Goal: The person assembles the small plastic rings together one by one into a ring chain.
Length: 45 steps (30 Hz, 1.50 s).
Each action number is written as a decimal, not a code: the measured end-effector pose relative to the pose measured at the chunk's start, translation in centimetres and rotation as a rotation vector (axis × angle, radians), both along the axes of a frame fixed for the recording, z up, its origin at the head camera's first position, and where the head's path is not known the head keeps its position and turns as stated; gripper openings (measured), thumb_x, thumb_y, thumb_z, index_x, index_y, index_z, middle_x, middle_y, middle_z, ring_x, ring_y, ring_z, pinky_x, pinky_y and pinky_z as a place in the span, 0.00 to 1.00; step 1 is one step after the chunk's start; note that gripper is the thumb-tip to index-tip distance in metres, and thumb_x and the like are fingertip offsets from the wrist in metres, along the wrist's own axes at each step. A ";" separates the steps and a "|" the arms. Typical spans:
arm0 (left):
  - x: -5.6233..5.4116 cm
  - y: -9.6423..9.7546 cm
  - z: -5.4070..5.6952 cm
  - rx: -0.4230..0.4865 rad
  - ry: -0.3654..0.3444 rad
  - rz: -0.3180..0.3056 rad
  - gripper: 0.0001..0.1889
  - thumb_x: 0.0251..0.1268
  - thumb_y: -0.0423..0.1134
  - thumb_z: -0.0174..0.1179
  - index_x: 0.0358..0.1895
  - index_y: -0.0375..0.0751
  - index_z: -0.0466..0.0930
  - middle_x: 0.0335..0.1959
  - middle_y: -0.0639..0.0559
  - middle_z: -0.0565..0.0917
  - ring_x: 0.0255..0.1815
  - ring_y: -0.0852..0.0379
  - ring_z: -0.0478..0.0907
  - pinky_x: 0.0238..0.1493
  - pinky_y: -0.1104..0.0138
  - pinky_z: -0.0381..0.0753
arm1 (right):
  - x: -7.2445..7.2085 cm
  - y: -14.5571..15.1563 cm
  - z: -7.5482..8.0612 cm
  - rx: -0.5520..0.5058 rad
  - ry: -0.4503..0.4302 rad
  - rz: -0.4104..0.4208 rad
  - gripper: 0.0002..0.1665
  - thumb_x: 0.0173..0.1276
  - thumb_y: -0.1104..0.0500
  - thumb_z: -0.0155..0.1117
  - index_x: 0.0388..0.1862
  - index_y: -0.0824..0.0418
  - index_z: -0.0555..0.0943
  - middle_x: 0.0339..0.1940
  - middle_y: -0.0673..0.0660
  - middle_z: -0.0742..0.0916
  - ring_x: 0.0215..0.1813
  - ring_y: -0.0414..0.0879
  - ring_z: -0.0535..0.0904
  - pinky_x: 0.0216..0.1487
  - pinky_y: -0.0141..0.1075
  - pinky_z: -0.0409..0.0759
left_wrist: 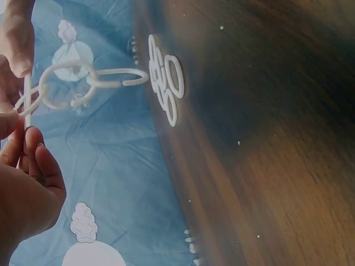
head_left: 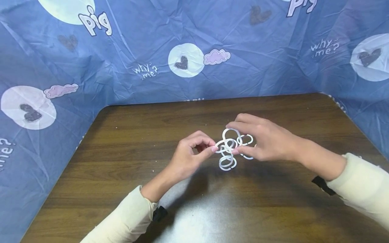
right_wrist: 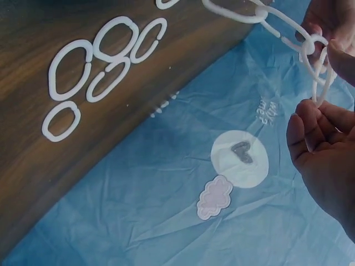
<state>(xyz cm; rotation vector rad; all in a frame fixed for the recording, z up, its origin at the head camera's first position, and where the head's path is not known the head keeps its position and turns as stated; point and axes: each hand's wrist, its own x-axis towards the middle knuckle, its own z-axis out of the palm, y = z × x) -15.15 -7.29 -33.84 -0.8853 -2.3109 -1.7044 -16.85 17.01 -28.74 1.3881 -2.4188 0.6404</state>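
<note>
White open-ended plastic rings hang linked as a short chain between my hands, above the table. In the head view my left hand pinches one ring at its left side between thumb and fingertips. Thumb and fingers of my right hand hold a larger ring upright by its top and lower edge. These two rings overlap and pass through each other in the wrist views. From the left hand's ring, two further rings dangle, the lowest one nearest the tabletop.
Several loose white rings lie flat in a cluster on the dark wooden table, below and behind the right hand. Small white specks dot the wood. A blue printed cloth stands around the table's back and sides.
</note>
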 end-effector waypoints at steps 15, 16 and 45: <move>1.2 -0.4 1.9 -0.006 -0.066 0.076 0.02 0.59 0.27 0.64 0.34 0.31 0.83 0.33 0.45 0.81 0.29 0.57 0.72 0.32 0.71 0.72 | 0.4 1.2 -0.3 -0.037 -0.619 0.064 0.16 0.64 0.54 0.67 0.51 0.52 0.83 0.32 0.49 0.80 0.32 0.43 0.75 0.32 0.34 0.75; 1.4 -0.3 2.2 -0.006 -0.070 0.075 0.02 0.59 0.26 0.64 0.34 0.30 0.83 0.33 0.44 0.81 0.29 0.57 0.72 0.31 0.70 0.72 | 0.4 1.4 -0.3 -0.046 -0.697 0.084 0.15 0.65 0.55 0.65 0.51 0.52 0.83 0.33 0.50 0.81 0.33 0.44 0.75 0.33 0.35 0.76; 0.5 -0.2 0.3 0.050 -0.071 0.028 0.05 0.55 0.31 0.69 0.35 0.38 0.86 0.32 0.51 0.80 0.30 0.57 0.73 0.31 0.70 0.74 | 0.4 0.0 -0.2 -0.434 -1.473 0.235 0.23 0.79 0.56 0.41 0.52 0.70 0.79 0.41 0.60 0.84 0.39 0.43 0.79 0.44 0.33 0.78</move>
